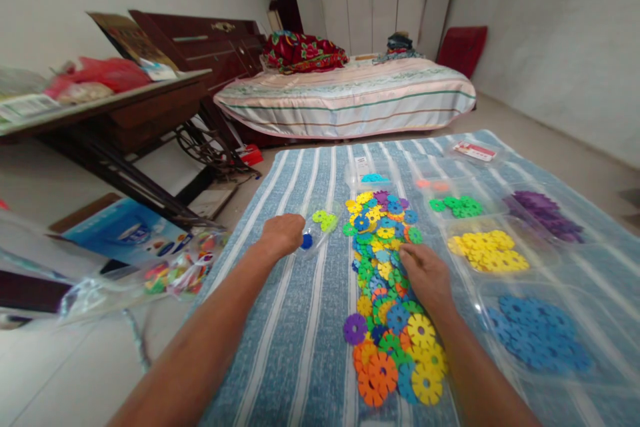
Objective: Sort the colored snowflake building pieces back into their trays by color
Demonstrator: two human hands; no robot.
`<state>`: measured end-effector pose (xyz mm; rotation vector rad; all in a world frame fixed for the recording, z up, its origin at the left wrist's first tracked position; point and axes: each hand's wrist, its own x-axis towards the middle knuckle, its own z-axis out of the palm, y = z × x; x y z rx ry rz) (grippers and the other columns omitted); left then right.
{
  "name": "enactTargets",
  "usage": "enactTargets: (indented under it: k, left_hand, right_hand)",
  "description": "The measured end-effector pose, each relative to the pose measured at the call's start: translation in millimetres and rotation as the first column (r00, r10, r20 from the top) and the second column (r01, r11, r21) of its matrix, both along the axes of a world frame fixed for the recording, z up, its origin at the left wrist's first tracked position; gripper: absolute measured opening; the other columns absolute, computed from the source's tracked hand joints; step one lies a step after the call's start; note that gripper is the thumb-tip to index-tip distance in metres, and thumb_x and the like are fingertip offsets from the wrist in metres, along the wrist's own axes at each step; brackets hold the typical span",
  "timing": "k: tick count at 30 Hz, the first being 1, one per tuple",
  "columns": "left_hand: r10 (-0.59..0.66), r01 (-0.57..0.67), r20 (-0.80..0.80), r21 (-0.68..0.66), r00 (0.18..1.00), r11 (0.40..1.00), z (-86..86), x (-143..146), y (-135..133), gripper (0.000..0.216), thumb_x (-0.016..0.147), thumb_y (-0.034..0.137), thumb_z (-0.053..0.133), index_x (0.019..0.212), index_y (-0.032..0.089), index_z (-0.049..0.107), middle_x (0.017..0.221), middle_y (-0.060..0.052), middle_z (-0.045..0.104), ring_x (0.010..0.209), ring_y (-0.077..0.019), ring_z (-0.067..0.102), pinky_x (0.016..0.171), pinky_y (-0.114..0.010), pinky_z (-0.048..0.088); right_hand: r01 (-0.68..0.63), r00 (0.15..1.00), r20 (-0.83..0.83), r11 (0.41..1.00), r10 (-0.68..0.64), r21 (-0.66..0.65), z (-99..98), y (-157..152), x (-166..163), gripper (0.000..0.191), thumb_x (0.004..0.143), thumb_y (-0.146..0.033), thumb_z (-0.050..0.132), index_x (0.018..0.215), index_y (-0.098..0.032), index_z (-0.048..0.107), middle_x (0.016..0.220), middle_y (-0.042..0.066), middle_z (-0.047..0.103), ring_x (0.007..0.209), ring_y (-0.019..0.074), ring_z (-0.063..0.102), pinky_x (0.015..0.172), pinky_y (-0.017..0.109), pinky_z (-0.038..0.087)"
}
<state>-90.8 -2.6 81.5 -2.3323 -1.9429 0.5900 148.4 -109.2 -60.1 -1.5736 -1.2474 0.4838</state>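
Observation:
A long heap of mixed coloured plastic snowflake discs [387, 280] lies on a blue striped cloth [300, 320]. My right hand [425, 275] rests on the heap's middle, fingers curled onto the discs; what they pinch is hidden. My left hand [283, 233] is closed at the edge of a clear tray [320, 223] that holds a few lime-green discs and a dark blue disc [307, 241] right at my fingertips.
Clear trays to the right hold sorted discs: green [456, 205], yellow [487, 250], purple [545, 213], blue [537, 333]. A plastic bag of toys [175, 273] lies left of the cloth. A sewing-machine table [115, 113] and a bed [345, 97] stand behind.

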Motion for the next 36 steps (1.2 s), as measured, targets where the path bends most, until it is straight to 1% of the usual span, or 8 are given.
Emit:
enactTargets:
  k: [4, 9, 13, 20, 25, 29, 33, 36]
  left_hand:
    - [-0.098, 0.082, 0.159, 0.104, 0.983, 0.991, 4.1, 8, -25, 0.024, 0.084, 0.022, 0.041, 0.085, 0.018, 0.065, 0.092, -0.008, 0.068, 0.088, -0.0221, 0.062, 0.072, -0.028, 0.042]
    - [-0.224, 0.39, 0.602, -0.159, 0.766, 0.907, -17.9, 30, -87, 0.015, 0.078, 0.02, 0.049, 0.069, 0.02, 0.062, 0.071, 0.001, 0.064, 0.068, -0.013, 0.058, 0.06, -0.021, 0.036]
    - [-0.16, 0.383, 0.645, -0.221, 0.747, 0.897, -40.1, 45, -121, 0.011, 0.073, 0.021, 0.055, 0.063, 0.019, 0.059, 0.066, 0.002, 0.06, 0.063, -0.0123, 0.054, 0.056, -0.022, 0.032]
    - [-0.082, 0.317, 0.647, -0.256, 0.758, 0.913, -54.2, 56, -134, 0.014, 0.072, 0.023, 0.056, 0.059, 0.018, 0.057, 0.067, 0.001, 0.06, 0.064, -0.0125, 0.054, 0.056, -0.023, 0.03]
    - [0.008, 0.312, 0.748, -0.287, 0.663, 0.906, -49.1, 53, -132, 0.015, 0.074, 0.022, 0.053, 0.061, 0.017, 0.059, 0.062, 0.003, 0.058, 0.06, -0.0095, 0.052, 0.053, -0.02, 0.031]
    - [-0.019, 0.241, 0.76, -0.182, 0.65, 0.953, -29.4, 33, -107, 0.017, 0.078, 0.025, 0.05, 0.067, 0.017, 0.061, 0.064, 0.003, 0.059, 0.061, -0.0099, 0.052, 0.055, -0.019, 0.033]
    - [-0.115, 0.094, 0.595, 0.067, 0.795, 0.993, -5.7, 3, -62, 0.023, 0.083, 0.026, 0.044, 0.07, 0.018, 0.061, 0.072, 0.0, 0.063, 0.071, -0.0132, 0.057, 0.064, -0.022, 0.038]
    - [-0.071, 0.034, 0.341, 0.115, 0.937, 0.993, 3.6, -11, -29, 0.025, 0.085, 0.025, 0.042, 0.077, 0.019, 0.065, 0.082, -0.003, 0.067, 0.078, -0.0167, 0.06, 0.066, -0.024, 0.039]
  right_hand:
    - [0.011, 1.0, 0.017, 1.0, -0.011, 0.0, 1.0, 0, 0, 0.028, 0.08, -0.042, 0.051, 0.086, -0.021, 0.069, 0.087, 0.004, 0.067, 0.086, 0.0213, 0.06, 0.08, 0.035, 0.045]
    - [0.007, 1.0, 0.027, 1.0, -0.007, 0.004, 1.1, -1, 1, 0.027, 0.08, -0.041, 0.051, 0.086, -0.022, 0.068, 0.087, 0.003, 0.067, 0.086, 0.0208, 0.06, 0.081, 0.034, 0.045]
    - [0.014, 0.999, 0.039, 1.0, -0.014, 0.007, 0.5, 0, 1, 0.028, 0.079, -0.041, 0.051, 0.086, -0.021, 0.069, 0.087, 0.004, 0.067, 0.086, 0.021, 0.06, 0.081, 0.035, 0.045]
    - [0.013, 0.998, 0.057, 1.0, -0.014, 0.014, 3.1, -1, 1, 0.029, 0.079, -0.042, 0.05, 0.086, -0.021, 0.069, 0.087, 0.005, 0.067, 0.086, 0.0211, 0.06, 0.081, 0.035, 0.045]
    - [0.009, 0.999, 0.042, 1.0, -0.009, 0.004, 1.0, -1, 1, 0.03, 0.079, -0.043, 0.051, 0.087, -0.021, 0.069, 0.088, 0.004, 0.068, 0.086, 0.0214, 0.06, 0.08, 0.035, 0.045]
    - [0.009, 0.999, 0.041, 1.0, -0.009, 0.007, 0.6, -1, 1, 0.029, 0.079, -0.043, 0.051, 0.086, -0.021, 0.069, 0.088, 0.004, 0.067, 0.086, 0.0214, 0.06, 0.081, 0.035, 0.044]
    - [0.005, 0.999, 0.036, 1.0, -0.005, -0.003, 1.8, -2, 0, 0.03, 0.08, -0.044, 0.05, 0.085, -0.021, 0.068, 0.087, 0.004, 0.067, 0.086, 0.0209, 0.06, 0.08, 0.034, 0.044]
    - [-0.003, 0.999, 0.035, 1.0, 0.004, -0.018, 2.1, -3, 0, 0.03, 0.08, -0.044, 0.05, 0.086, -0.02, 0.068, 0.087, 0.004, 0.066, 0.085, 0.0208, 0.059, 0.079, 0.033, 0.044]
